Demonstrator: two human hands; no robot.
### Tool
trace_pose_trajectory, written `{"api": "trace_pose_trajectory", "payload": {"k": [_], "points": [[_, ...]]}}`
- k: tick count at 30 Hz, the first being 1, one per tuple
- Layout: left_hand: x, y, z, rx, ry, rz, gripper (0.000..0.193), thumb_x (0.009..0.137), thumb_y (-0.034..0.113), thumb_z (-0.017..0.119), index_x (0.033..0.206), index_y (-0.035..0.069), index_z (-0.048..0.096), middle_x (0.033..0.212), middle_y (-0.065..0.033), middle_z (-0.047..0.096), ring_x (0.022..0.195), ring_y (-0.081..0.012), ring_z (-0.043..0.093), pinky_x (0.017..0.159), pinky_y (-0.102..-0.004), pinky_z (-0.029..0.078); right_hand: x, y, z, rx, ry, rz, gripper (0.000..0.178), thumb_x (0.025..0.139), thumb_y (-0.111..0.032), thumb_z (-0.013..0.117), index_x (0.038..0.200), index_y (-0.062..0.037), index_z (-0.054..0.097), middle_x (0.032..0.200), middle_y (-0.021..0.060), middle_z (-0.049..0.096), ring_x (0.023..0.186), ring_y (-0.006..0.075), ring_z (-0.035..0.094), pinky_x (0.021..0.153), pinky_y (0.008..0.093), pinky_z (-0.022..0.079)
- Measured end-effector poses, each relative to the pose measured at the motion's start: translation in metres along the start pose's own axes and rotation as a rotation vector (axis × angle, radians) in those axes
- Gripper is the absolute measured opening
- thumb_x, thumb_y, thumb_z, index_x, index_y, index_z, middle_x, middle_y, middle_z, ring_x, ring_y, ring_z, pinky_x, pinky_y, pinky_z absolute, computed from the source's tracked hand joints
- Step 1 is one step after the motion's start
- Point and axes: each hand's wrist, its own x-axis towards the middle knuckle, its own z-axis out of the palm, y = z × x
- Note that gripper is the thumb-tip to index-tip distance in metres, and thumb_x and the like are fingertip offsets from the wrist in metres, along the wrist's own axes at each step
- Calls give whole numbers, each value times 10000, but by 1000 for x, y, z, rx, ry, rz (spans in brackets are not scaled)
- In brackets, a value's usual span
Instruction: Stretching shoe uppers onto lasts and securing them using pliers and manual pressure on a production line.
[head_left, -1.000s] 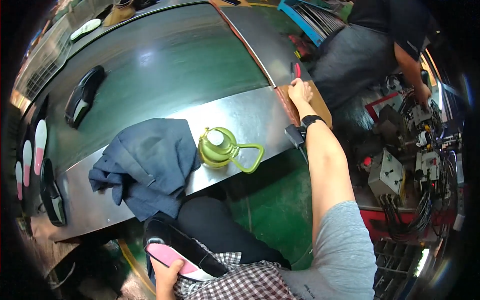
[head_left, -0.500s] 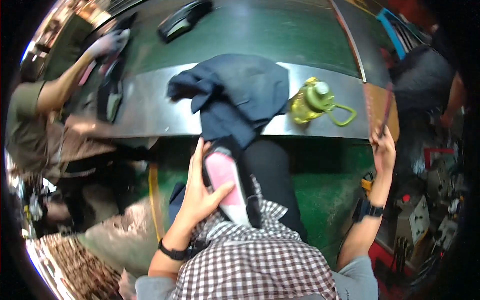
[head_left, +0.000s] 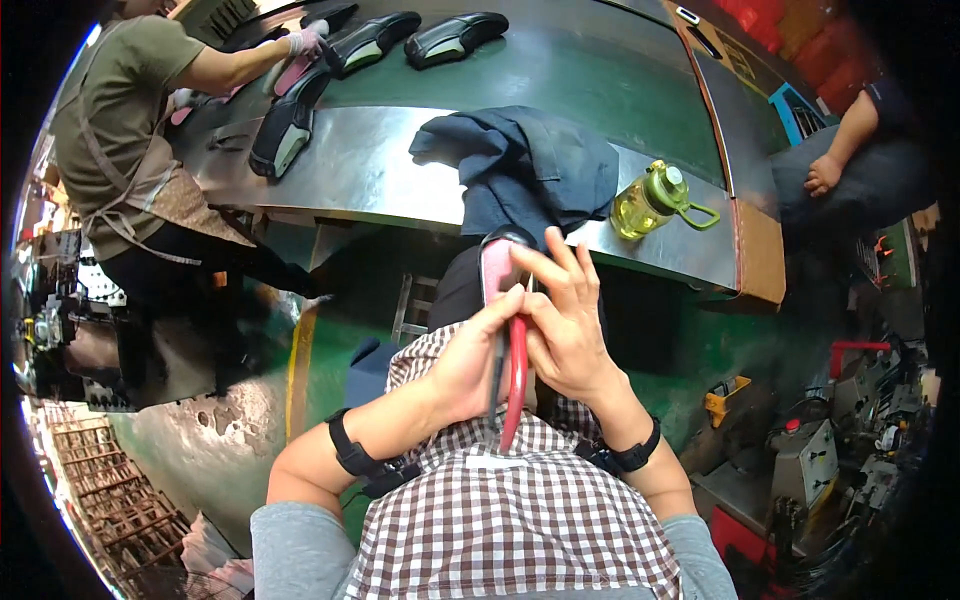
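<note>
Shoe [head_left: 494,268] lies on the near side of the cloth [head_left: 560,170], its long axis pointing toward it, while the red tool [head_left: 515,388] points away from it. Left hand [head_left: 462,365] and right hand [head_left: 572,335] meet at the tool, equally near; which one grips it, I cannot tell.

The left hand [head_left: 465,368] and right hand [head_left: 572,335] partly hide the black shoe with pink insole [head_left: 494,266]. Between them, the slim tool with red and dark handles [head_left: 517,385] has its far end hidden. Left of the left hand, the top edge cuts off the olive-shirted person [head_left: 128,125].
</note>
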Motion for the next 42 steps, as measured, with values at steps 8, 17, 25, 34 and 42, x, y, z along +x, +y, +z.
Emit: {"api": "trace_pose_trajectory", "payload": {"k": [8,17,25,34,42], "points": [[5,41,-24,-93,-308,495,410,1062,487,333,921,127,469,696,-59,576,946,-274,668,933,-445,489,-48,-15,16,1266,-9,644,215,1009,-162,575,1147,-4,533,1041,120,652,904,206,669,803,327,552],[4,26,-18,587,-428,436,465,1051,489,337,1082,42,462,1160,-335,635,1323,-425,473,1068,-476,414,-28,-26,15,2319,-397,533,469,980,-306,617,1314,8,517,1264,214,575,1139,334,625,970,474,520],[39,39,-70,909,103,889,678,904,311,714,1422,-3,409,1397,-182,494,1312,-254,467,1114,-415,331,-39,-19,-31,1297,-205,741,624,755,98,472,1373,10,497,1444,133,460,1362,235,445,1142,422,346],[87,38,-51,1022,-186,618,816,665,128,756,1416,41,448,1266,-88,553,1206,-189,509,1084,-327,365,-55,-21,-64,1523,-218,1015,781,726,61,484,1494,9,358,1532,142,393,1393,296,416,1090,445,420],[65,17,-37,1245,21,775,786,676,84,733,1409,53,451,1296,-134,482,1272,-260,476,1117,-362,347,-60,-32,-77,1396,-337,1101,791,709,-21,467,1487,54,343,1502,235,400,1373,367,442,1040,515,458]]}}
